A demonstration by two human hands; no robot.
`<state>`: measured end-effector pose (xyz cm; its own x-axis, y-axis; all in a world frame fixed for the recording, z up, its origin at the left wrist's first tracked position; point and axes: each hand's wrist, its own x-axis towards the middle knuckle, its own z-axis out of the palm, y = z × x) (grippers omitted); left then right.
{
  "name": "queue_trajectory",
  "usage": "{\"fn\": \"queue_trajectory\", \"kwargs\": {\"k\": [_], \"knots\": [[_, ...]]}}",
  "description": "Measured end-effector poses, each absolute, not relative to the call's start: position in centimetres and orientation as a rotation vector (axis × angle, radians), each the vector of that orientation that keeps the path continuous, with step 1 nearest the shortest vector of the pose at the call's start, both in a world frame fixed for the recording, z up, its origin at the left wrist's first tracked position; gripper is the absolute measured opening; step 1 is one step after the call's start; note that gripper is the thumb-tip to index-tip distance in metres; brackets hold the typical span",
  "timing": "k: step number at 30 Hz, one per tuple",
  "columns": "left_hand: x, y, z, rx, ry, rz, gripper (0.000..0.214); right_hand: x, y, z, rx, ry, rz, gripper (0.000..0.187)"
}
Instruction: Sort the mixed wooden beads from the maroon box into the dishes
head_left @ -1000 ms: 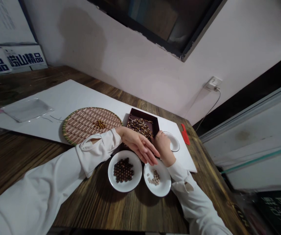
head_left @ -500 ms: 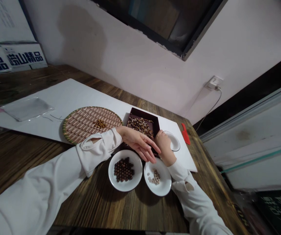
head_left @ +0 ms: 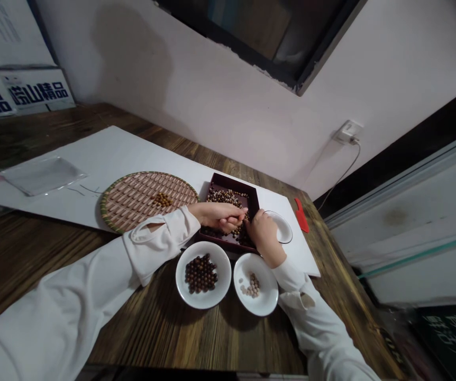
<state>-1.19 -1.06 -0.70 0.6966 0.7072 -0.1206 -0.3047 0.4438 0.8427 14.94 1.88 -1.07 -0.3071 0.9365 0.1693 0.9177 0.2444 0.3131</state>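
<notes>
Over a dark maroon box (head_left: pixel 254 197) of mixed beads (head_left: pixel 226 196), my left hand (head_left: pixel 225 216) is closed, thumb and fingers pinched together; whatever they hold is too small to name. My right hand (head_left: pixel 263 233) reaches into the box's right side with its fingers curled down, their tips hidden from me. Just in front of the box, a white bowl (head_left: pixel 223 288) holds dark brown beads (head_left: pixel 201 273). Beside it, below my right wrist, another white bowl (head_left: pixel 268 296) contains a few pale beads (head_left: pixel 253 286).
To the left, a round woven tray (head_left: pixel 128 203) carries a small pile of yellow-brown beads (head_left: pixel 162 199). A third white bowl (head_left: pixel 284 228) is partly behind my right hand. Farther right lies a red comb-like tool (head_left: pixel 301 217). A clear plastic bag (head_left: pixel 45 174) rests on the white board (head_left: pixel 105 148).
My left hand has gone from loosely spread fingers above the pale-bead bowl to a pinch farther back, over the box. My right hand has shifted slightly left and stays at the box.
</notes>
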Motion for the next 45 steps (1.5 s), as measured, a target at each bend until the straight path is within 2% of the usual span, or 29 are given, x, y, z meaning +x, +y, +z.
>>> {"fn": "queue_trajectory", "kwargs": {"k": [9,15,20,31,36,45], "knots": [[-0.9,-0.2,-0.7,0.638,0.666,0.732,0.045,14.8,1.7,-0.7,1.813,2.417,0.538,0.045],[-1.1,-0.3,-0.5,0.566,0.662,0.692,0.033,14.9,1.9,-1.1,1.83,2.441,0.57,0.045],[-1.1,-0.3,-0.2,0.477,0.605,0.883,0.015,14.9,1.9,-1.1,1.834,2.457,0.573,0.044],[-1.8,0.7,-1.7,0.506,0.478,0.954,0.045,14.8,2.2,-1.6,1.886,2.449,0.559,0.05],[-1.8,0.5,-1.5,0.524,0.544,0.951,0.045,14.7,2.2,-1.5,1.891,2.425,0.536,0.046],[-1.5,0.5,-1.1,0.513,0.681,0.961,0.044,14.4,1.8,-1.0,1.89,2.382,0.435,0.049]]}}
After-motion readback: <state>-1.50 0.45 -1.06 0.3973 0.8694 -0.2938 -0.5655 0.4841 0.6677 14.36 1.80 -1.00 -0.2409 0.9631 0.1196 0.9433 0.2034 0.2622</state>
